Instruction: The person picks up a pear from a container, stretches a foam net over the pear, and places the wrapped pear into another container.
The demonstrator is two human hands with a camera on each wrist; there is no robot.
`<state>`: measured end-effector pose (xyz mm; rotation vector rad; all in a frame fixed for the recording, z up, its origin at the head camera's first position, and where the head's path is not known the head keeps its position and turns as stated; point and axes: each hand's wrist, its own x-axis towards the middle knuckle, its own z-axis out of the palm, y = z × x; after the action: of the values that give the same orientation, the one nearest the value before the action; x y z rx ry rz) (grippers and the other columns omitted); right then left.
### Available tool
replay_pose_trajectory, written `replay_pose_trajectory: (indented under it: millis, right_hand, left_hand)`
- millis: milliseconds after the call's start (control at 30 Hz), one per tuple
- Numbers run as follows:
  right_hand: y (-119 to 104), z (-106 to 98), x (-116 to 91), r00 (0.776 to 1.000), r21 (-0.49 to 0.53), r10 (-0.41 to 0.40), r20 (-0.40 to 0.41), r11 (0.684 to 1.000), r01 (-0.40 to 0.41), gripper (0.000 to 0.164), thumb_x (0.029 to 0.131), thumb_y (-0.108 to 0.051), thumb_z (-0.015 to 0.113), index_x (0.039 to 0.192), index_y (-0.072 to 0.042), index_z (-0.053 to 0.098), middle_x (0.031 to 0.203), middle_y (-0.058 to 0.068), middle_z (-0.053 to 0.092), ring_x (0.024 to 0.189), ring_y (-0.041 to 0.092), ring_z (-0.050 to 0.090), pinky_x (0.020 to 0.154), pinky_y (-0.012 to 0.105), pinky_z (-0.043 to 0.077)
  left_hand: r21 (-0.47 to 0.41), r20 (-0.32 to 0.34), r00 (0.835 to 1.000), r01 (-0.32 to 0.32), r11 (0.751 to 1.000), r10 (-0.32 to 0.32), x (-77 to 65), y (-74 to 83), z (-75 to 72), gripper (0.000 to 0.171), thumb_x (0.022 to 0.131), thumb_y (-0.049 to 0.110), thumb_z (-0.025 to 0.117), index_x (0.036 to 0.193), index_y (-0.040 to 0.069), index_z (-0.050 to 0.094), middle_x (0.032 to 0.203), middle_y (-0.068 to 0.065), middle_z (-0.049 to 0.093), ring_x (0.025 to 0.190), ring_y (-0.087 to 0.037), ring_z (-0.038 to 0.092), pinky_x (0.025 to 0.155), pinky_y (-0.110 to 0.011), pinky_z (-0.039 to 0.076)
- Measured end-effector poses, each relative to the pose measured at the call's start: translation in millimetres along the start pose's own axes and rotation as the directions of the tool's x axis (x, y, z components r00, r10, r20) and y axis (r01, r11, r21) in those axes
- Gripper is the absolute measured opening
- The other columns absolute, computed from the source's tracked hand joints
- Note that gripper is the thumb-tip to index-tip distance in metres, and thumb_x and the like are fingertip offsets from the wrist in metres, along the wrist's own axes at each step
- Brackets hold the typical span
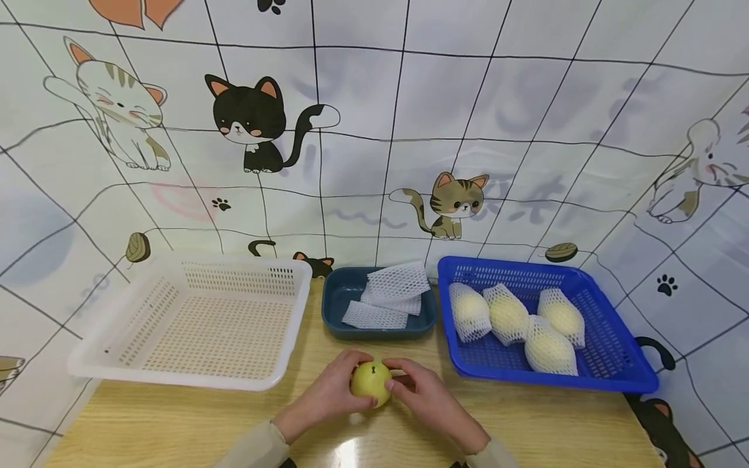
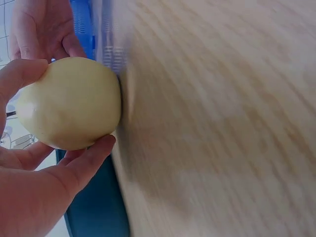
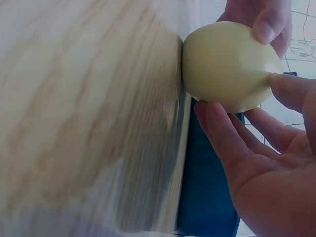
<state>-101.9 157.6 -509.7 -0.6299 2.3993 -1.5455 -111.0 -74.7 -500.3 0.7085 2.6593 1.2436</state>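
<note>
A round yellow-green pear (image 1: 371, 383) with a dark stem stands on the wooden table, touching it. My left hand (image 1: 338, 385) holds the pear from the left, its thumb and fingers curved about it, as the left wrist view also shows. From the other side my right hand (image 1: 426, 398) grips it between thumb and fingertips; in the right wrist view the thumb meets the pear's side (image 3: 229, 66). Just beyond the hands is a dark teal basin (image 1: 374, 334) holding several flat white foam nets (image 1: 398, 283).
At the right a blue basket (image 1: 550, 380) holds several pale yellow fruits (image 1: 550, 348) in white foam nets. A white plastic basket (image 1: 187, 380) stands at the left with nothing in it. A cat-print cloth (image 1: 363, 162) hangs behind the wooden table (image 1: 193, 426).
</note>
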Motion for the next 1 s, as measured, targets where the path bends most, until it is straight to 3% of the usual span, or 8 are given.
replay_pose_trajectory:
  millis: [233,433,500,600,700,767,867,1000]
  right_hand:
    - [1.6,-1.3,1.0,1.0,-0.053,0.007,0.024,0.999,-0.005,0.042,0.107,-0.028,0.059,0.141,-0.003,0.058,0.138,0.019,0.062,0.114,0.031,0.069,0.091,0.032,0.057]
    - [-9.0,-10.4,6.7,0.999,-0.091,0.028,-0.016,0.995,-0.029,0.042,0.108,-0.024,0.057,0.143,-0.001,0.056,0.142,0.021,0.058,0.118,0.038,0.066,0.093,0.045,0.057]
    - [-15.5,-12.5,11.2,0.999,-0.09,0.02,-0.049,0.996,-0.025,0.04,0.108,-0.019,0.058,0.143,0.0,0.057,0.141,0.022,0.059,0.118,0.038,0.066,0.094,0.049,0.056]
    - [-28.1,-12.7,20.8,0.995,-0.1,0.009,-0.101,0.995,-0.019,0.038,0.107,-0.016,0.058,0.141,-0.001,0.058,0.139,0.018,0.061,0.118,0.033,0.066,0.096,0.048,0.055]
    - [-42.1,-12.3,36.0,0.982,-0.165,-0.031,-0.185,0.986,0.0,0.035,0.105,-0.015,0.061,0.138,-0.002,0.062,0.136,0.014,0.064,0.116,0.029,0.067,0.094,0.044,0.056]
    - [-50.4,-13.4,48.3,0.968,-0.224,-0.05,-0.246,0.974,-0.006,0.033,0.104,-0.015,0.062,0.135,-0.003,0.064,0.133,0.012,0.066,0.115,0.028,0.067,0.092,0.044,0.057]
    - [-58.9,-17.3,67.4,0.949,-0.325,-0.06,-0.309,0.945,-0.046,0.033,0.104,-0.017,0.061,0.134,-0.005,0.066,0.132,0.012,0.067,0.117,0.031,0.066,0.092,0.047,0.056]
    - [-64.1,-24.7,93.0,0.943,-0.444,-0.043,-0.331,0.889,-0.115,0.035,0.104,-0.018,0.059,0.136,-0.004,0.064,0.136,0.017,0.063,0.121,0.038,0.061,0.095,0.055,0.052]
  left_hand:
    - [-0.027,0.053,0.998,0.024,0.999,-0.023,-1.8,-3.6,-3.2,0.067,0.078,0.032,0.09,0.13,0.002,0.059,0.121,-0.007,0.06,0.102,-0.018,0.058,0.086,-0.034,0.052]
    - [-0.088,0.101,0.991,0.101,0.991,-0.093,-8.3,-4.8,-8.8,0.077,0.089,0.047,0.08,0.144,0.0,0.052,0.136,-0.015,0.057,0.118,-0.03,0.059,0.098,-0.049,0.05]
    - [-0.115,0.058,0.994,0.098,0.989,-0.092,-11.2,-5.0,-10.6,0.071,0.095,0.046,0.073,0.144,0.0,0.053,0.139,-0.017,0.057,0.123,-0.034,0.058,0.098,-0.053,0.05]
    - [-0.109,-0.088,0.994,0.049,0.993,-0.058,-14.5,-5.7,-12.4,0.051,0.103,0.038,0.063,0.14,0.003,0.058,0.138,-0.014,0.06,0.125,-0.035,0.058,0.097,-0.053,0.051]
    - [-0.031,-0.249,0.968,-0.01,0.999,0.003,-14.5,-6.7,-13.4,0.036,0.107,0.03,0.057,0.133,0.006,0.064,0.135,-0.008,0.061,0.127,-0.03,0.058,0.1,-0.052,0.05]
    - [0.052,-0.312,0.949,-0.036,0.998,0.05,-13.3,-8.0,-13.5,0.034,0.108,0.028,0.054,0.132,0.005,0.066,0.138,-0.007,0.06,0.13,-0.029,0.056,0.105,-0.053,0.046]
    - [0.12,-0.339,0.937,-0.04,0.992,0.079,-12.3,-9.7,-13.4,0.038,0.11,0.028,0.049,0.131,0.002,0.067,0.144,-0.014,0.057,0.139,-0.039,0.047,0.111,-0.059,0.039]
    - [0.157,-0.31,0.95,0.014,0.988,0.036,-12.6,-10.7,-12.8,0.044,0.112,0.031,0.042,0.135,0.001,0.065,0.151,-0.018,0.052,0.147,-0.05,0.033,0.111,-0.071,0.031]
